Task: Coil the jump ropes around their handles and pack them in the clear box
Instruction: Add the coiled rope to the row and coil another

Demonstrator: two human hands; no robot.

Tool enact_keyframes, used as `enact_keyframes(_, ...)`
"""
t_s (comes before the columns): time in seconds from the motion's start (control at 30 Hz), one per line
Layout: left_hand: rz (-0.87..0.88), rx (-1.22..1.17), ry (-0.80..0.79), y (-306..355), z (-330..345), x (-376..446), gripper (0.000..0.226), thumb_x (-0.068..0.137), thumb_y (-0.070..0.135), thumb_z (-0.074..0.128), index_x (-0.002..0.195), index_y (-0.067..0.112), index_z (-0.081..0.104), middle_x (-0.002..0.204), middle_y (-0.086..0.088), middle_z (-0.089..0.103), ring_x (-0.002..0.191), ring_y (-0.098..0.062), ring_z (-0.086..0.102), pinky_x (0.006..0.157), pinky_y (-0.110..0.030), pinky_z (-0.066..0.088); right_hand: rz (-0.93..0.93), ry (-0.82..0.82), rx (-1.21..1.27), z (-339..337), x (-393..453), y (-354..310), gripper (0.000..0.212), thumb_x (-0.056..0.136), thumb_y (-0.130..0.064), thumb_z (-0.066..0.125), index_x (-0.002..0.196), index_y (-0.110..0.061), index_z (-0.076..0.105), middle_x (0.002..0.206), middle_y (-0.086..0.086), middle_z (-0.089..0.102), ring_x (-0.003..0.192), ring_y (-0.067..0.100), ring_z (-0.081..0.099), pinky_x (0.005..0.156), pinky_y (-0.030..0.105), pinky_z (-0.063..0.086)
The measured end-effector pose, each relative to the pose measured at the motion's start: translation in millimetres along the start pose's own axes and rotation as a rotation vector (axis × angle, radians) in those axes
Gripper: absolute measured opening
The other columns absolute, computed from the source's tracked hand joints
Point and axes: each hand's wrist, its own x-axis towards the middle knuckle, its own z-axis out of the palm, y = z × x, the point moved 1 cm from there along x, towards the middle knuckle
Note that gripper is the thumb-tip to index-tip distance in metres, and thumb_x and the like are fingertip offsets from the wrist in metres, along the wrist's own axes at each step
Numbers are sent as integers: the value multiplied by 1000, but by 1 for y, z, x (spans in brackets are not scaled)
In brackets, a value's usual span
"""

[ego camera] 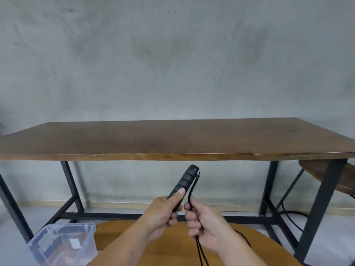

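Here, handle [186, 180] in left hand [163, 214] — upright.

Head view, forward-down, near hands

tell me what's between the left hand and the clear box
Nothing: in the head view only bare round wooden tabletop separates the left hand from the clear box.
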Motion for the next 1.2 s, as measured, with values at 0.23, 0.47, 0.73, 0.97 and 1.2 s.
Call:
enact_keyframes(0.23,-75,-25,-84,5,-6,13,55,79,47,73,106,0,67,86,-10,59,50,-12,35,40,-21,22,165,59,-104,3,5,6,49,89,-61,55,74,-15,56,56,-4,37,46,9,23,42,21,23)
enact_keyframes(0.47,-136,-124,-105,4,-4,29,66,70,49,76,110,-2,65,92,-12,68,45,-17,40,39,-21,28,137,115,-166,13,10,7,54,92,-61,51,77,-12,66,56,-4,39,47,9,24,43,21,22)
enact_keyframes(0.73,-161,-162,-150,15,-11,44,49,75,41,75,109,11,58,78,-4,59,47,-8,32,38,-17,21,82,25,-457,-3,12,2,41,100,-41,53,94,-4,70,59,-4,43,48,10,30,46,22,26)
enact_keyframes(0.97,-13,468,-168,16,-22,45,46,81,45,77,112,19,56,80,2,54,59,-10,43,52,-19,34,-217,112,-1295,-19,-2,-49,27,88,-41,67,89,-15,75,82,1,69,74,16,62,70,29,49)
enact_keyframes(1.2,102,674,-335,32,-14,27,48,81,50,73,120,30,55,92,15,61,78,1,55,61,-9,41,-406,41,-1546,-5,-27,-108,12,88,-35,72,85,-26,78,74,-12,68,66,3,58,60,21,45)
